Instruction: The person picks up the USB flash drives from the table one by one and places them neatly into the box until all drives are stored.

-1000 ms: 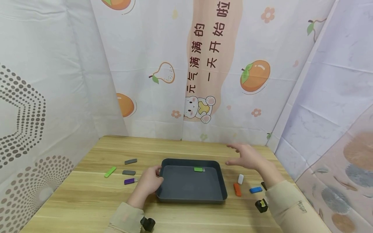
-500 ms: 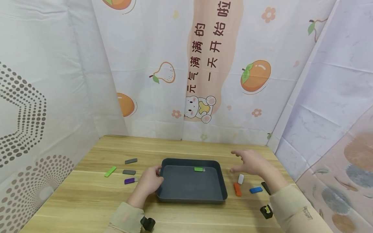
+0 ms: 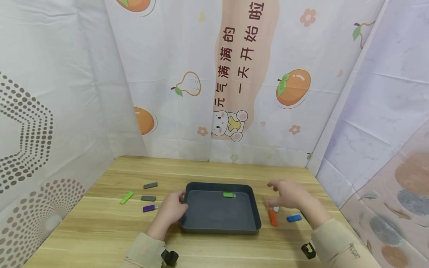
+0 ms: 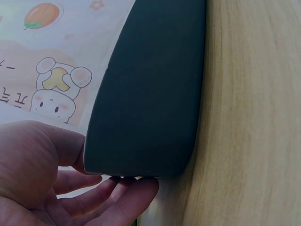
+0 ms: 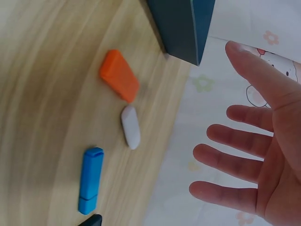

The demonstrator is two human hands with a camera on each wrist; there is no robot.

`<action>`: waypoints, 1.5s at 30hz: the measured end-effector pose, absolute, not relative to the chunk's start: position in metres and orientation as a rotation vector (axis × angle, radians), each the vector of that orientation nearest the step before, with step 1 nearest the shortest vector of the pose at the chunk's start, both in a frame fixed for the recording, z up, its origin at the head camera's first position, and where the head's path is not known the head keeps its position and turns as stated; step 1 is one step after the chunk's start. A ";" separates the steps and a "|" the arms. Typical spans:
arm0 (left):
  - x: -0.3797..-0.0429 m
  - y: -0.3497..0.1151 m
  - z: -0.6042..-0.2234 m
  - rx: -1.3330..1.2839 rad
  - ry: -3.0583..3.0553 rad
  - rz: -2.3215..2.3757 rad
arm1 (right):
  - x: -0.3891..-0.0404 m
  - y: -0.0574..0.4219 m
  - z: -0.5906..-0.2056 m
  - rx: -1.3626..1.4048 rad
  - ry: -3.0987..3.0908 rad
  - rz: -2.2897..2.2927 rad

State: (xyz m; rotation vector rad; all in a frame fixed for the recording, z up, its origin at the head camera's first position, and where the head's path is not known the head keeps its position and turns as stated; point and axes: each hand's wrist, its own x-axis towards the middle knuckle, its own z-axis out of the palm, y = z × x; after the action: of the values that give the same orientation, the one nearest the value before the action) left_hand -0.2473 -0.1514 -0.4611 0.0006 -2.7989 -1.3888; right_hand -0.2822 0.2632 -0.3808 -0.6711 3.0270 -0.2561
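My left hand (image 3: pixel 172 207) grips the left wall of a dark grey tray (image 3: pixel 219 231); in the left wrist view its thumb (image 4: pixel 70 146) lies on one side of the wall and its fingers on the other. A green USB stick (image 3: pixel 229 195) lies in the tray near its back wall. To the right of the tray my right hand (image 3: pixel 289 194) hovers with fingers spread, holding nothing. A white USB stick (image 5: pixel 130 127) lies below that hand, partly covered by it in the head view. Near it are an orange USB stick (image 3: pixel 273 217) and a blue one (image 3: pixel 294 218).
Left of the tray lie a green USB stick (image 3: pixel 126 197), two grey ones and a purple one (image 3: pixel 150 208). A black stick (image 3: pixel 304 216) shows partly behind my right forearm. Printed curtains (image 3: pixel 161 145) stand behind the wooden table (image 3: pixel 100 223) and at its sides.
My right hand has moved down and slightly right, towards the white USB stick, and now covers part of it. My left hand and the tray have stayed in place.
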 end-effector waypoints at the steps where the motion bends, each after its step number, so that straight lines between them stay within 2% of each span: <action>1: -0.247 -0.151 -0.461 0.002 -2.798 -1.393 | -0.282 0.263 -0.382 -0.670 3.025 -0.256; 14: -0.250 -0.151 -0.460 0.009 -2.812 -1.364 | -0.278 0.267 -0.400 -0.633 3.012 -0.167; 45: -0.248 -0.150 -0.461 0.014 -2.799 -1.429 | -0.269 0.266 -0.413 -0.450 2.918 -0.137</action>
State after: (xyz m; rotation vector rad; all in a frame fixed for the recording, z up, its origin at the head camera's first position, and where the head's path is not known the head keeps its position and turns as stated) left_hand -0.2478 -0.1497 -0.4610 0.0135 -2.7988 -1.4286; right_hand -0.2690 0.2661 -0.4134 -0.4500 2.9180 -0.1366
